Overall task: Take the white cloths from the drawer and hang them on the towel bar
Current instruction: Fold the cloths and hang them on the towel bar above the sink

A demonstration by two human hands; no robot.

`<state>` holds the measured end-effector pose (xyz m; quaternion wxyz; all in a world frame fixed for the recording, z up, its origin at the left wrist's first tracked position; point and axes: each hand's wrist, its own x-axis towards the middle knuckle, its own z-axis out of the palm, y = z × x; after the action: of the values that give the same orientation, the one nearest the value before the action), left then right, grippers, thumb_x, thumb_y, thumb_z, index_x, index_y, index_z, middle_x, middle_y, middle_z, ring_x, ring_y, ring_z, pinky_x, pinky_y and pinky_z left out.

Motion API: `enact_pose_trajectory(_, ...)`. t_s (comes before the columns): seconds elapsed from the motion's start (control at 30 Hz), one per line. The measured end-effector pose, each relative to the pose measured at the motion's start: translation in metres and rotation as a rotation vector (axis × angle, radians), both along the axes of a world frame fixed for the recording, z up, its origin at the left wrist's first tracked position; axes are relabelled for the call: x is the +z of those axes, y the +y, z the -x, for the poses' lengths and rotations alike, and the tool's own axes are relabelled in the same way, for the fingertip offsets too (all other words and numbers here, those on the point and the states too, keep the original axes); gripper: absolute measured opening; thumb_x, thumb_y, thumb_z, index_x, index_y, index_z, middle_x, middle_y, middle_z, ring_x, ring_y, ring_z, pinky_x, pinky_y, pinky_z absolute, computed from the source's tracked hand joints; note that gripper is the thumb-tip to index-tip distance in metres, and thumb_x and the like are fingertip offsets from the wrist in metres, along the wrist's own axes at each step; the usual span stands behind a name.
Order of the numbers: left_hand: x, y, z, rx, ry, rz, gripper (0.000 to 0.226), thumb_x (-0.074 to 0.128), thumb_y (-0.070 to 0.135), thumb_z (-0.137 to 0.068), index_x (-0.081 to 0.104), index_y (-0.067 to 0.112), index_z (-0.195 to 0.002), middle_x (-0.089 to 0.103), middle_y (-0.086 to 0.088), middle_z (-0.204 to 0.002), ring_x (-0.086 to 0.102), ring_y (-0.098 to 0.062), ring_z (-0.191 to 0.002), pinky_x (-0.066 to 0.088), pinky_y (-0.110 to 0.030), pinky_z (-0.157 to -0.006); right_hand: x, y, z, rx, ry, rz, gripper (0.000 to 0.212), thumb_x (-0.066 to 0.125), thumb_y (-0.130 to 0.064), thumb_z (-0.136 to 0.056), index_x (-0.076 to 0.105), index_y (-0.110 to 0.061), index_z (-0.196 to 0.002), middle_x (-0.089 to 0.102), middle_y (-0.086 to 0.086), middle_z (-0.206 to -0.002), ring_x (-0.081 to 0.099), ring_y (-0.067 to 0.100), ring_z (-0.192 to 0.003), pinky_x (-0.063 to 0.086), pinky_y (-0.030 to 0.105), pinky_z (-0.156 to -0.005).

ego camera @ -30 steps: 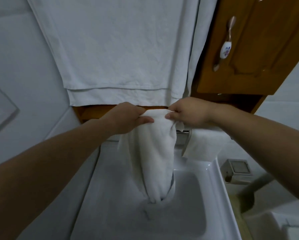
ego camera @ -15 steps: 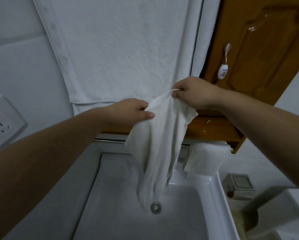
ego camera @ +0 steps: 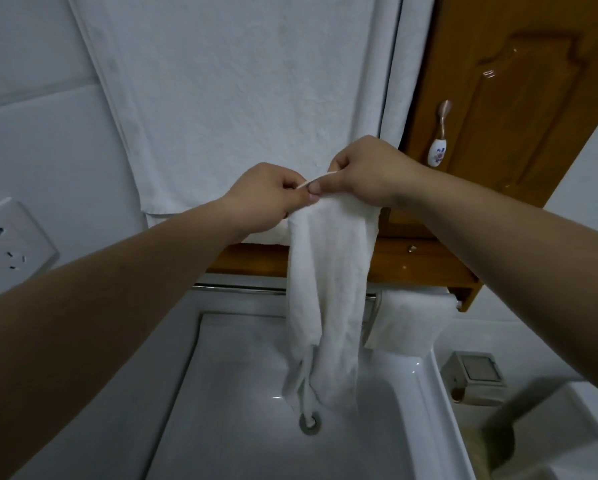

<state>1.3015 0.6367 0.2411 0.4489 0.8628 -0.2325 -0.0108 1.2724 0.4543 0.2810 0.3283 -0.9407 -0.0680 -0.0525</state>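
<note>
White cloth [ego camera: 328, 282] hangs long and thin, top edge up at the hands, bottom end pointing down into the sink [ego camera: 425, 379], right above the drain [ego camera: 309, 421]. Left hand [ego camera: 266, 199] pinches the top edge w/ thumb and fingers curled. Right hand [ego camera: 367, 171] pinches the same edge, just beside the left one; a short bit of hem is pulled tight between them. Both hands are in front of the big white towel [ego camera: 242, 105] that hangs on the wall. Towel bar [ego camera: 242, 289] runs side to side behind the cloth, under the wood shelf [ego camera: 412, 261]. Another white cloth [ego camera: 408, 323] is draped on the bar at the right end. Wood cabinet door [ego camera: 519, 98] has a small handle [ego camera: 438, 140] w/ a tiny blue mark, too small to read. Wall socket [ego camera: 10, 237] at left, no writing seen.

Vs half a sec ago: hands are closer together now, and the cloth hangs narrower and straighter.
</note>
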Motion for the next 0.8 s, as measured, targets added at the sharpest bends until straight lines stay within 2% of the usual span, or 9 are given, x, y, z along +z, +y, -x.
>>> enact_pose_trajectory(0.13, 0.003, 0.002, 0.004, 0.007, -0.007, -0.019, 0.022, 0.066, 0.032, -0.09, 0.074, 0.015, -0.079, 0.064, 0.0, -0.073, 0.055, -0.012, -0.069, 0.045, -0.033, -0.068, -0.005, -0.004, 0.007, 0.061, 0.055, -0.072, 0.021, 0.077, -0.037, -0.084, 0.077, -0.017, -0.087, 0.071, -0.002, -0.085, 0.063, 0.012, -0.08, 0.045, 0.022, -0.062)
enact_pose_trajectory(0.23, 0.005, 0.008, 0.003, 0.083, -0.021, -0.025, 0.019, 0.061, 0.015, -0.091, 0.076, 0.022, -0.084, 0.073, 0.005, -0.082, 0.063, -0.008, -0.074, 0.05, -0.023, -0.068, -0.015, -0.015, 0.009, 0.055, 0.125, -0.075, 0.012, 0.071, -0.026, -0.091, 0.076, -0.015, -0.091, 0.074, 0.007, -0.095, 0.068, 0.025, -0.092, 0.055, 0.033, -0.071)
enact_pose_trajectory(0.3, 0.004, 0.016, 0.0, 0.132, -0.016, -0.001, 0.02, 0.06, 0.013, -0.09, 0.076, 0.022, -0.084, 0.074, 0.004, -0.084, 0.065, -0.009, -0.076, 0.051, -0.023, -0.068, -0.02, -0.021, 0.01, 0.039, 0.141, -0.095, 0.013, 0.067, -0.022, -0.094, 0.075, -0.011, -0.092, 0.074, 0.013, -0.097, 0.069, 0.027, -0.088, 0.058, 0.038, -0.077)
enact_pose_trajectory(0.37, 0.003, 0.02, 0.002, 0.135, -0.008, -0.025, 0.018, 0.06, 0.016, -0.091, 0.076, 0.02, -0.085, 0.074, 0.002, -0.084, 0.066, -0.012, -0.077, 0.051, -0.026, -0.071, -0.023, -0.022, 0.012, 0.016, 0.11, -0.119, 0.014, 0.067, -0.022, -0.094, 0.075, -0.012, -0.09, 0.074, 0.013, -0.094, 0.068, 0.02, -0.079, 0.059, 0.038, -0.076)
enact_pose_trajectory(0.47, 0.0, 0.018, 0.009, 0.065, -0.066, -0.233, 0.019, 0.057, 0.021, -0.093, 0.072, 0.018, -0.082, 0.07, -0.004, -0.083, 0.063, -0.021, -0.079, 0.045, -0.03, -0.068, -0.022, -0.021, 0.013, -0.022, 0.022, -0.154, 0.014, 0.07, -0.024, -0.092, 0.074, -0.013, -0.084, 0.074, 0.011, -0.085, 0.066, 0.019, -0.074, 0.058, 0.037, -0.073)
enact_pose_trajectory(0.53, 0.002, 0.012, 0.018, -0.008, -0.112, -0.37, 0.014, 0.057, 0.023, -0.094, 0.07, 0.025, -0.09, 0.068, 0.005, -0.088, 0.061, -0.014, -0.082, 0.043, -0.024, -0.065, -0.018, -0.019, 0.014, -0.023, -0.013, -0.173, 0.013, 0.073, -0.025, -0.09, 0.075, -0.014, -0.084, 0.073, 0.008, -0.082, 0.065, 0.016, -0.071, 0.056, 0.033, -0.068)
enact_pose_trajectory(0.63, 0.007, 0.0, 0.027, -0.07, -0.151, -0.434, 0.018, 0.064, 0.033, -0.091, 0.068, 0.026, -0.108, 0.064, 0.014, -0.093, 0.059, -0.007, -0.084, 0.041, -0.02, -0.064, -0.015, -0.01, 0.017, 0.013, -0.031, -0.16, 0.01, 0.074, -0.023, -0.088, 0.074, -0.014, -0.086, 0.072, 0.001, -0.077, 0.063, 0.008, -0.063, 0.052, 0.023, -0.061)
enact_pose_trajectory(0.73, 0.011, -0.01, 0.035, -0.033, -0.182, -0.448, 0.027, 0.071, 0.046, -0.083, 0.066, 0.022, -0.095, 0.059, 0.008, -0.077, 0.055, -0.009, -0.07, 0.037, -0.024, -0.057, -0.013, 0.0, 0.019, 0.032, -0.052, -0.181, 0.01, 0.076, -0.021, -0.086, 0.073, -0.011, -0.086, 0.072, 0.001, -0.076, 0.063, 0.006, -0.061, 0.051, 0.019, -0.057)
enact_pose_trajectory(0.8, 0.014, -0.013, 0.036, 0.023, -0.158, -0.367, 0.03, 0.073, 0.048, -0.08, 0.067, 0.02, -0.089, 0.058, 0.004, -0.074, 0.053, -0.011, -0.067, 0.038, -0.025, -0.058, -0.01, 0.003, 0.019, 0.037, -0.045, -0.225, 0.014, 0.078, -0.021, -0.084, 0.074, -0.009, -0.086, 0.073, 0.004, -0.077, 0.063, 0.007, -0.061, 0.053, 0.02, -0.058)
